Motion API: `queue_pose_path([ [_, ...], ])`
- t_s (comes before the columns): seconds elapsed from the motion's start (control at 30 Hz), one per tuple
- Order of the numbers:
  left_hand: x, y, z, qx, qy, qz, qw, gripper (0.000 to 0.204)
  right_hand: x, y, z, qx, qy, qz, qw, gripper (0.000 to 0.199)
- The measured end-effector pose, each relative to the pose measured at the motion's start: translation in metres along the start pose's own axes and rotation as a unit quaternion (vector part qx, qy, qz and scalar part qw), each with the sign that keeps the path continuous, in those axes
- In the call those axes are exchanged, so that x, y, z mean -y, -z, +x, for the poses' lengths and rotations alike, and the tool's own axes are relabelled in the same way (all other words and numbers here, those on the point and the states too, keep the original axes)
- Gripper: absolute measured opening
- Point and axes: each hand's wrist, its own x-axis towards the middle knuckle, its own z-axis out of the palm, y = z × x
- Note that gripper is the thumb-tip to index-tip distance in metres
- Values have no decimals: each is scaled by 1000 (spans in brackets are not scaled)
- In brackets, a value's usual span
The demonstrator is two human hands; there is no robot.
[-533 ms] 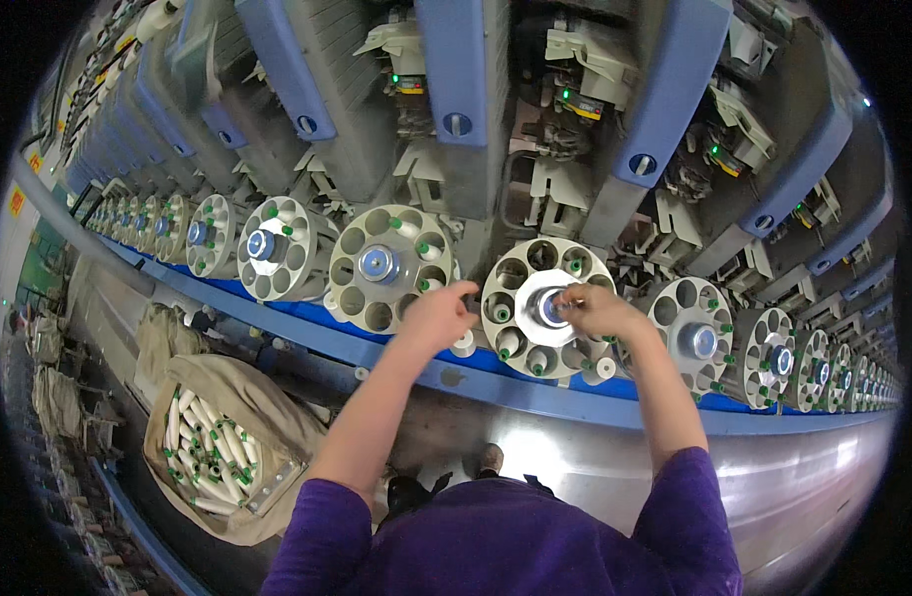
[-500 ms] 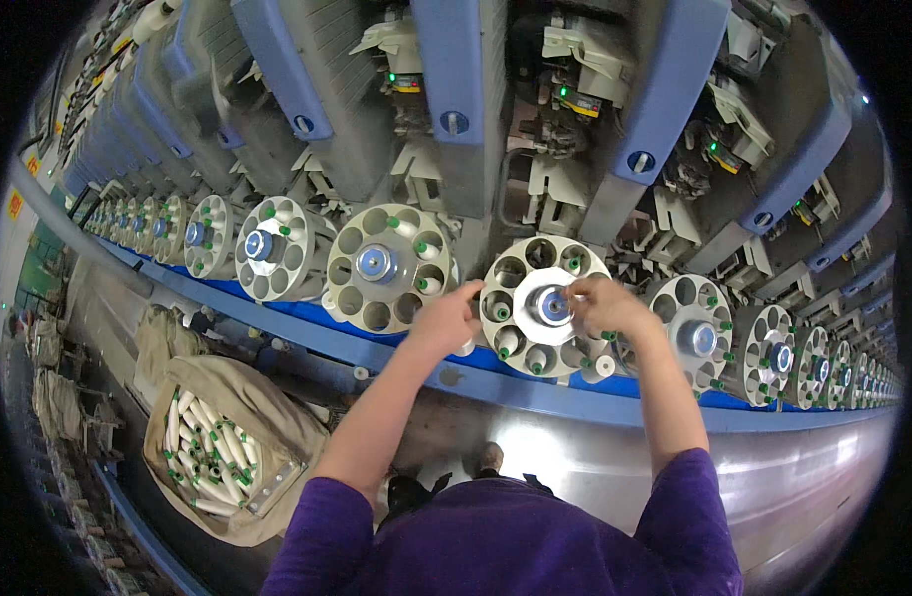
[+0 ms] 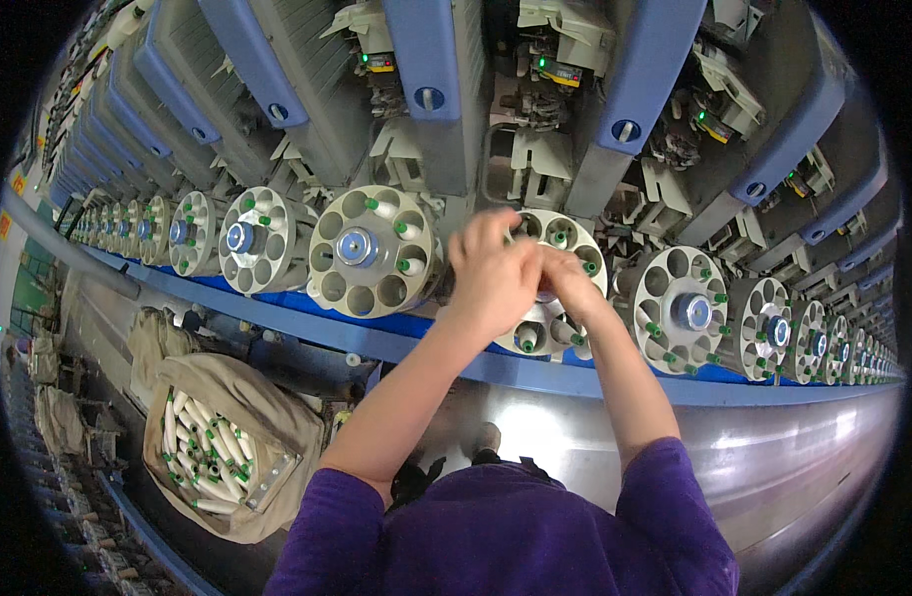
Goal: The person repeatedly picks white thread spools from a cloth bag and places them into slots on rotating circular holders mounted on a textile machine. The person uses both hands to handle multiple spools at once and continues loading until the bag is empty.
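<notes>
Over the hub of a round grey magazine (image 3: 565, 343) with a ring of round pockets, my two hands meet and overlap. My left hand (image 3: 491, 283) covers the magazine's left side, its fingers curled and partly blurred. My right hand (image 3: 565, 278) reaches in from the right with its fingers bent toward the left hand, their tips hidden. Whatever is between the fingers is too small or hidden to name. Several pockets hold white yarn bobbins with green tips, such as the bobbin (image 3: 527, 338) at the front.
Similar magazines, one on the left (image 3: 388, 295) and one on the right (image 3: 675, 260), line a blue rail (image 3: 277, 316). Behind them stand blue-and-grey machine panels (image 3: 625, 89). At the lower left a cloth sack (image 3: 287, 412) holds many white bobbins with green tips.
My hands were apart at the magazine's two sides; now they have come together over its hub, the left moving right and the right moving left. The view has shifted slightly.
</notes>
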Motion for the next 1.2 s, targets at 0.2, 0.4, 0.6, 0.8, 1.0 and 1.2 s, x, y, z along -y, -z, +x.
queue_pose_path([
  [0.2,38,44,-31,-12,117,42,992,31,29,21,5,-22,-65,-548,833,29],
  [0.4,40,17,-134,173,230,-152,945,27,37,38,-2,-120,100,-109,982,27],
  [0.6,47,32,-236,262,320,-134,900,32,22,17,-28,71,-140,-718,678,48],
  [0.8,39,85,-307,193,419,-79,884,29,70,-30,-27,-121,153,-664,722,23],
  [1.0,102,235,-400,-128,423,176,879,18,38,-234,-31,209,205,-402,868,17],
  [1.2,141,424,-545,-249,636,311,661,18,-41,-460,-34,439,103,-202,870,20],
])
